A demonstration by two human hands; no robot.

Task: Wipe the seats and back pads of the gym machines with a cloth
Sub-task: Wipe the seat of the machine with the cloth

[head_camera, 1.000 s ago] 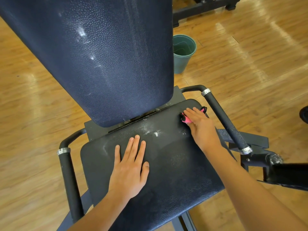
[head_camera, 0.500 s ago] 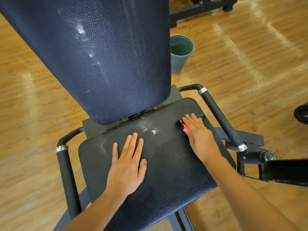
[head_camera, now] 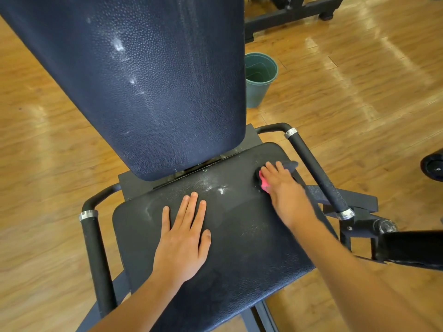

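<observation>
A gym machine fills the view, with a black seat pad (head_camera: 239,248) and a tall dark blue back pad (head_camera: 155,80) that shows pale smears. My left hand (head_camera: 182,238) lies flat on the seat's middle, fingers straight. At the seat's far right corner, my right hand (head_camera: 285,188) presses a dark and pink cloth (head_camera: 263,182) against the pad, fingers extended over it. Most of the cloth is hidden under the hand. White specks and streaks mark the seat near its back edge.
Black padded handles run along both sides of the seat: the left handle (head_camera: 96,255) and the right handle (head_camera: 316,173). A green bucket (head_camera: 260,77) stands on the wooden floor behind the seat. Another machine's black frame (head_camera: 292,13) crosses the top right.
My right hand has kept the cloth at the seat's far right corner, shifting slightly. The left hand has stayed flat on the seat.
</observation>
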